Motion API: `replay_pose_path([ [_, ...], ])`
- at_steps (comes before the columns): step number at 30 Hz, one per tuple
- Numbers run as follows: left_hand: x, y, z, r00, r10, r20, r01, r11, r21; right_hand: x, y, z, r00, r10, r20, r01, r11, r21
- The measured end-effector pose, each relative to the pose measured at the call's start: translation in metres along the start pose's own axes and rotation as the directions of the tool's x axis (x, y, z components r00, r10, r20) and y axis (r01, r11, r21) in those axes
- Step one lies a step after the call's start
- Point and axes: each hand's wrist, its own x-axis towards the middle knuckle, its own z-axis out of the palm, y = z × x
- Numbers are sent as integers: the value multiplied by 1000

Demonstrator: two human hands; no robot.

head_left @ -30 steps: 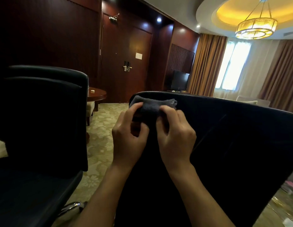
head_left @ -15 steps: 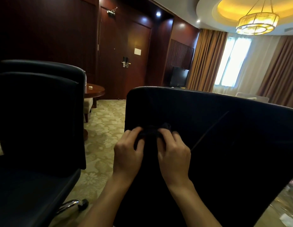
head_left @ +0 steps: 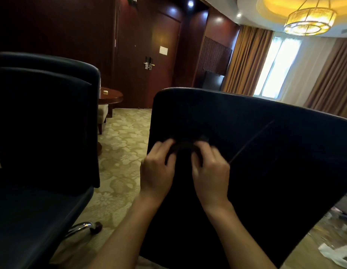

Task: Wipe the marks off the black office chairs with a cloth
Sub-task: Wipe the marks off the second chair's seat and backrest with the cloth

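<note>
I'm pinching one dark, bunched cloth (head_left: pixel 185 145) with my left hand (head_left: pixel 157 171) and right hand (head_left: pixel 210 171) against one of two smooth black chairs (head_left: pixel 265 152).

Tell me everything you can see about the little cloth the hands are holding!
The cloth is small, dark and soft-looking, bunched into a wad, and blurred. It sits against the back of the black chair, well below the top edge. The left hand and right hand both grip it with curled fingers, hiding most of it.

Dim room, glowing chandelier (head_left: pixel 310 20), blown-out window (head_left: pixel 275 63), motion-blurred fingers (head_left: pixel 168 142).
</note>
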Motion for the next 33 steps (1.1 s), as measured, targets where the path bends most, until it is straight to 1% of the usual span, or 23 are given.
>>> replay_pose_path([
  [3, -27, -10, 3, 991, -87, 102, 90, 996, -19, -26, 5, 5, 994, 64, 93, -62, 998, -25],
  [5, -20, -6, 0, 991, -101, 90, 104, 994, -34, -20, 1, 1, 995, 60, 79, -59, 998, -19],
  [7, 2, 10, -7, 998, -57, 18, 58, 996, -68, 2, -8, -11, 1000, 22, -9, -22, 1000, 15],
  [10, 47, 45, -16, 993, 58, -100, -71, 990, -124, 47, -22, -34, 985, -30, -170, 42, 997, 68],
  [12, 67, 60, -18, 982, 117, -150, -136, 983, -121, 67, -25, -45, 982, -44, -186, 53, 998, 43],
  [13, 71, 63, -16, 980, 129, -153, -147, 983, -112, 70, -24, -47, 984, -42, -173, 48, 998, 32],
  [15, 60, 55, -9, 987, 114, -115, -125, 988, -90, 59, -14, -42, 989, -28, -143, 30, 999, 17],
  [18, 12, 24, 9, 1000, 28, -1, -28, 998, -48, 14, 9, -21, 998, 37, -51, -36, 999, 11],
  [21, -44, -4, 18, 983, -110, 145, 111, 994, 4, -40, 25, -4, 984, 142, 104, -141, 990, -22],
  [23, -62, -11, 16, 966, -148, 210, 145, 989, 30, -59, 26, -2, 963, 202, 181, -198, 979, -37],
  [24, -62, -10, 14, 963, -152, 221, 148, 988, 36, -61, 25, -4, 961, 196, 193, -191, 980, -45],
  [26, -49, -2, 7, 973, -124, 195, 123, 992, 14, -49, 20, -11, 979, 140, 148, -136, 990, -35],
  [28, -23, 17, -1, 990, -66, 123, 72, 997, -41, -21, 12, -23, 996, 83, 36, -84, 996, 18],
  [30, 9, 39, -8, 999, 1, 41, 3, 996, -94, 13, 3, -38, 997, 38, -64, -33, 997, 74],
  [31, 25, 47, -11, 999, 36, 15, -34, 994, -103, 30, -1, -46, 996, 21, -90, -13, 996, 89],
  [33, 49, 57, -15, 995, 96, 6, -95, 992, -77, 53, -6, -59, 996, 7, -85, 0, 996, 87],
])
